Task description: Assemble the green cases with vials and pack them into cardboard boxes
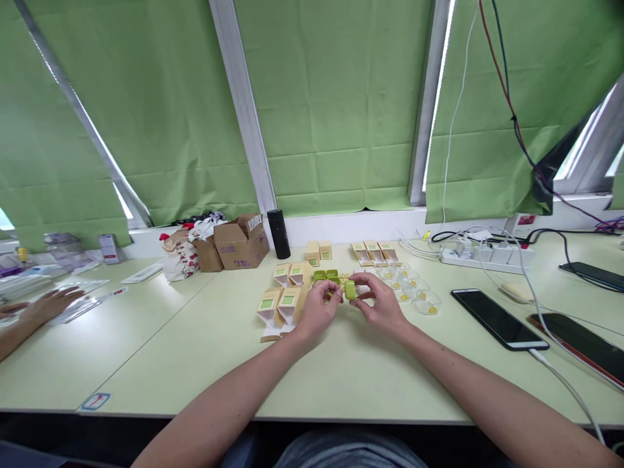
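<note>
Between the thumb and fingers of my right hand (383, 304) is a small green case (350, 290), held upright just above the table. My left hand (318, 311) is close beside it, thumb and fingers pinched together; what they hold, if anything, is too small to make out. Several more green cases (325, 275) stand behind my hands, partly hidden by them. To the left, small tan cartons (280, 309) with green squares stand with their flaps open. Clear plastic trays (404, 284) with yellow bits inside lie to the right of my right hand.
More tan cartons (374, 252) stand at the back. A black cylinder (278, 234) and a cardboard box (241, 244) are near the wall. On the right are phones (500, 318), cables and a power strip (487, 257). Another person's hand (53, 305) rests at far left.
</note>
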`<act>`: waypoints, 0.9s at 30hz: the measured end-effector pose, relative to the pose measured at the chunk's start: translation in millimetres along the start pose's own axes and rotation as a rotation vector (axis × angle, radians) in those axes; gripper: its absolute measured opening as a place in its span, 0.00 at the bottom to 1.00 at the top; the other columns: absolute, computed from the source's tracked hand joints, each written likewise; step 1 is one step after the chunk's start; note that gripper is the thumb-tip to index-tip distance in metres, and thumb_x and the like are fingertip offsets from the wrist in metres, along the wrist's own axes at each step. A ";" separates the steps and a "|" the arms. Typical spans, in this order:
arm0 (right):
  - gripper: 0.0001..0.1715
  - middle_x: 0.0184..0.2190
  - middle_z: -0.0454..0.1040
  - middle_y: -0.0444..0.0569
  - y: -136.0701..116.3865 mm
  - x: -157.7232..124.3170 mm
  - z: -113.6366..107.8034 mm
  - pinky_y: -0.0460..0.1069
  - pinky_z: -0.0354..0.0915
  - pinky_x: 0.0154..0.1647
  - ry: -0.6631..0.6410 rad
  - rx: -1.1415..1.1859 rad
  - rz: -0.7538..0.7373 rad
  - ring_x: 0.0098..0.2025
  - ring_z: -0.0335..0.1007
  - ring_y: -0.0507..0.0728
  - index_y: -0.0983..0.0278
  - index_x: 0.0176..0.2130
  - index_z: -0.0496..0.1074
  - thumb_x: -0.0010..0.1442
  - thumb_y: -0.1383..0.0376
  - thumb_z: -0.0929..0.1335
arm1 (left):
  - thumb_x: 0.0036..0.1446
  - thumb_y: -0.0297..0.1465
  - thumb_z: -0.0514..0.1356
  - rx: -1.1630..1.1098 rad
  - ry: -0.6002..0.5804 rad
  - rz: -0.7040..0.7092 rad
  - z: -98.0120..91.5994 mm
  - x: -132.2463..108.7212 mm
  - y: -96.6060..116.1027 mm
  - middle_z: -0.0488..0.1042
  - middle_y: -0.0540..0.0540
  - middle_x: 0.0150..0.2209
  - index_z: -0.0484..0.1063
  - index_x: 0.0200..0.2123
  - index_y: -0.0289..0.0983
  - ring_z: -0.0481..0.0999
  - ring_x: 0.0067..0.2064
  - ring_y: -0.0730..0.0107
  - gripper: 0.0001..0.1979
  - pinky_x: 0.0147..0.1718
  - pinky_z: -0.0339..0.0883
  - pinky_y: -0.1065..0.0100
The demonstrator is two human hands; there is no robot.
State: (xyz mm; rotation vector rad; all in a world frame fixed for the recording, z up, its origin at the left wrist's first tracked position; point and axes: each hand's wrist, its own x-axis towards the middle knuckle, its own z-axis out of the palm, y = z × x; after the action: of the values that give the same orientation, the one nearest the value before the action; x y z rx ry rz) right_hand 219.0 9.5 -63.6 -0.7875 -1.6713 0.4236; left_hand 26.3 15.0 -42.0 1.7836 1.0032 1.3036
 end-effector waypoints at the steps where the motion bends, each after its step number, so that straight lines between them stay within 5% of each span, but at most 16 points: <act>1: 0.23 0.54 0.79 0.54 0.0 0.2 0.0 0.55 0.84 0.42 0.001 0.001 0.001 0.53 0.80 0.62 0.56 0.55 0.74 0.61 0.67 0.72 | 0.65 0.38 0.64 -0.001 0.000 0.002 -0.1 -0.1 -0.1 0.75 0.47 0.35 0.73 0.36 0.37 0.78 0.38 0.65 0.11 0.43 0.72 0.63; 27: 0.22 0.53 0.79 0.53 -2.8 1.1 -2.3 0.54 0.83 0.40 0.024 -0.025 -0.005 0.52 0.80 0.62 0.57 0.54 0.73 0.61 0.67 0.72 | 0.61 0.41 0.67 -0.077 0.032 -0.029 -0.3 1.7 -1.0 0.75 0.47 0.33 0.73 0.34 0.37 0.77 0.36 0.65 0.14 0.40 0.70 0.64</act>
State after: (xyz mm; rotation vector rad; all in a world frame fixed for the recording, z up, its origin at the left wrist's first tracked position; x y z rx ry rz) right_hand 220.3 8.0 -60.3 -0.8036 -1.6592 0.3887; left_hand 26.2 17.0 -42.1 1.6893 0.9799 1.3391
